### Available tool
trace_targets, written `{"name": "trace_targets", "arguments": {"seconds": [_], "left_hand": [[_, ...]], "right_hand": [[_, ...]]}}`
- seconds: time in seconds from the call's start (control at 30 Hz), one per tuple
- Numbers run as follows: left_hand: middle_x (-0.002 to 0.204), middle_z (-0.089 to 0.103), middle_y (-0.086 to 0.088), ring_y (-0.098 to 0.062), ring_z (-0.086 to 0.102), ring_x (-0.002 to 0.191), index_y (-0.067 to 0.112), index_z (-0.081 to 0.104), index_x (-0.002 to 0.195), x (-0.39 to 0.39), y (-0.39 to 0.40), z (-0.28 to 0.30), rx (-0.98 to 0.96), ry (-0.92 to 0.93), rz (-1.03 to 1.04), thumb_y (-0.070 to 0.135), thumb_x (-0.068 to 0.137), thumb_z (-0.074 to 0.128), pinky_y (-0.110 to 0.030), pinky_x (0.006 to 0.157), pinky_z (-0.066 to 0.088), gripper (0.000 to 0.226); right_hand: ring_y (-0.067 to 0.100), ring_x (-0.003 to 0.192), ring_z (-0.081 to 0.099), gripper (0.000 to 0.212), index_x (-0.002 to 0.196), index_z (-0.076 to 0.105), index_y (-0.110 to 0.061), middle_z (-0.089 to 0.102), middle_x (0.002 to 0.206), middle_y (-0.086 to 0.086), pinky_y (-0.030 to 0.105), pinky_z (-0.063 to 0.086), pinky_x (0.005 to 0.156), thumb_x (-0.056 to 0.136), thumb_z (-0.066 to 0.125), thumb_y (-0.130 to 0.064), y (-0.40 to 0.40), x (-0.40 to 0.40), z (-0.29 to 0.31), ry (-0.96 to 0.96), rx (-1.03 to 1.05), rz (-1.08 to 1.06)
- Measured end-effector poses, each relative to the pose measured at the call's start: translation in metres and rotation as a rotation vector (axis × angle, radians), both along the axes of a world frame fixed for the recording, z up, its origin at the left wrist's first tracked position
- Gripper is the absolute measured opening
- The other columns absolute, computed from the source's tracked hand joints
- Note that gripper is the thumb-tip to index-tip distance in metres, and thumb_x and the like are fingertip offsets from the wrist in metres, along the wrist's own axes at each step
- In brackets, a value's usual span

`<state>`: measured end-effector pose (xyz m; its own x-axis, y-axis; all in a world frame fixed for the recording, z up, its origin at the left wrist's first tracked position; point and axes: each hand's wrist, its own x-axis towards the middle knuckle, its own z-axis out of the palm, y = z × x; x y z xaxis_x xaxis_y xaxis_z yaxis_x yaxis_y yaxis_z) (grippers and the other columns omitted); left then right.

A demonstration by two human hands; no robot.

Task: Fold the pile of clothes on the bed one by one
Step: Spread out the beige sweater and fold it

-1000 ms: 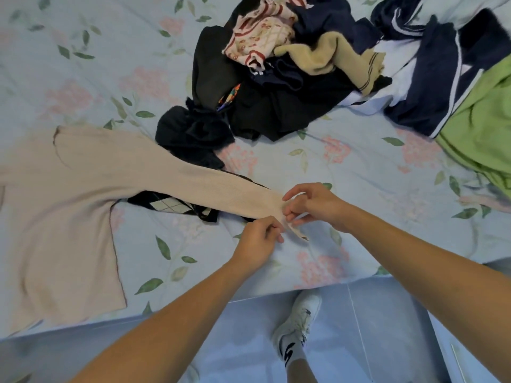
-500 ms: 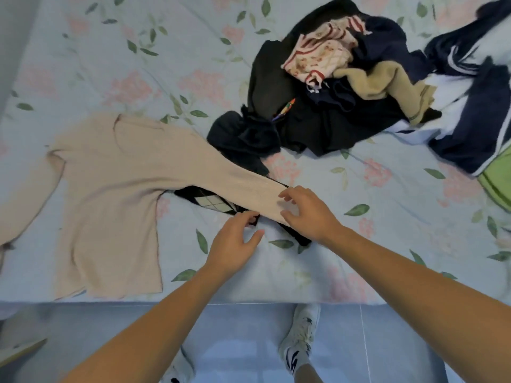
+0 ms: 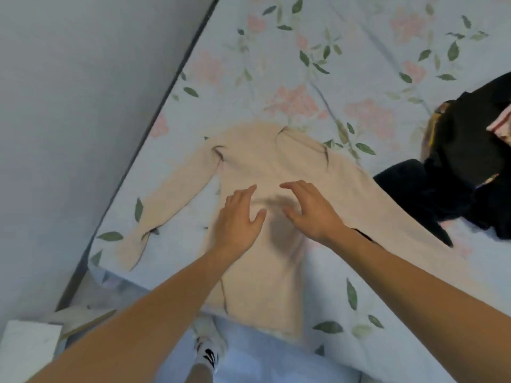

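On floral bedsheet (image 3: 276, 51), left hand (image 3: 237, 217) and right hand (image 3: 309, 211) hover with fingers spread, empty, above beige sweater (image 3: 262, 161).

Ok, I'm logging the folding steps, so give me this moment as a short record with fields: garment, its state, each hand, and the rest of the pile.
garment: beige long-sleeved knit top
state: spread flat on the floral bed sheet, both sleeves out to the sides, hem at the bed edge
left hand: fingers spread, over the top's middle, holding nothing
right hand: fingers loosely bent, over the top's middle, holding nothing
pile: dark clothes at the right edge
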<state>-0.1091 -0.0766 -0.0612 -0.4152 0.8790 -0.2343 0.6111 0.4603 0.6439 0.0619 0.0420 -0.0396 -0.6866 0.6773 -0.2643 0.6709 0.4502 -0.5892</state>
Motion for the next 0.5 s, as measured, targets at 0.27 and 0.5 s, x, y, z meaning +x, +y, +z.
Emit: {"name": "trace_targets", "arguments": {"seconds": [0.27, 0.5], "left_hand": [[0.154, 0.039, -0.006, -0.029, 0.037, 0.141, 0.021, 0.034, 0.158, -0.201, -0.011, -0.019, -0.182, 0.145, 0.036, 0.042, 0.093, 0.069, -0.048, 0.111, 0.036, 0.076], [0.108, 0.068, -0.003, -0.03, 0.064, 0.106, 0.019, 0.058, 0.109, -0.252, -0.031, -0.061, -0.429, -0.034, 0.118, 0.045, 0.084, 0.079, -0.04, 0.085, 0.051, 0.041]], "right_hand": [[0.029, 0.138, 0.041, 0.058, 0.151, 0.048, -0.02, 0.048, 0.152, 0.004, 0.044, 0.041, 0.111, 0.096, 0.065, -0.022, 0.017, -0.216, -0.038, -0.016, 0.009, 0.186], [0.029, 0.157, 0.02, 0.078, 0.159, 0.037, -0.027, 0.034, 0.166, 0.001, 0.051, 0.015, 0.127, 0.089, 0.073, -0.028, 0.029, -0.282, -0.064, -0.193, 0.207, 0.439]]}}
